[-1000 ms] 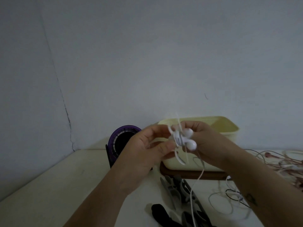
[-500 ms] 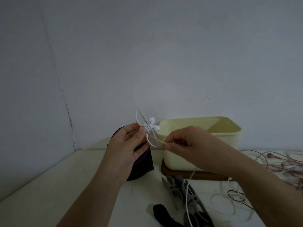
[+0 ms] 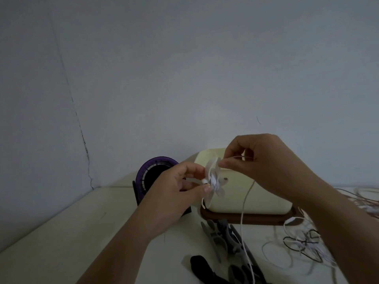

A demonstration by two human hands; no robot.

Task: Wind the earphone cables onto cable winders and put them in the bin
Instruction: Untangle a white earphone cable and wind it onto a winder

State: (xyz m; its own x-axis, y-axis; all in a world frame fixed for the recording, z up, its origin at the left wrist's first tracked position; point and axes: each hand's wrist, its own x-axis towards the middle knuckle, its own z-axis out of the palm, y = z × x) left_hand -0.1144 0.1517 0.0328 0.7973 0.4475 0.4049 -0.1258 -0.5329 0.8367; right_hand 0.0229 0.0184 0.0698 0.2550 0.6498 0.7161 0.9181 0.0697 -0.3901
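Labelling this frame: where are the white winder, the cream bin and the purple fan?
white winder (image 3: pixel 214 179), head view, wound middle.
cream bin (image 3: pixel 231 201), head view, front wall.
purple fan (image 3: pixel 158 160), head view, top rim.

The left grip (image 3: pixel 174 193) and right grip (image 3: pixel 264 160) are bare hands, with both forearms (image 3: pixel 127 242) uncovered down to the frame's lower edge.

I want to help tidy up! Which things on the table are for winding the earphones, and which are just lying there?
For the job: white winder held in the left hand; white cable pinched by the right hand; yellow bin; grey winders; tangled earphones.

Just lying about: purple fan; brown board under the bin.
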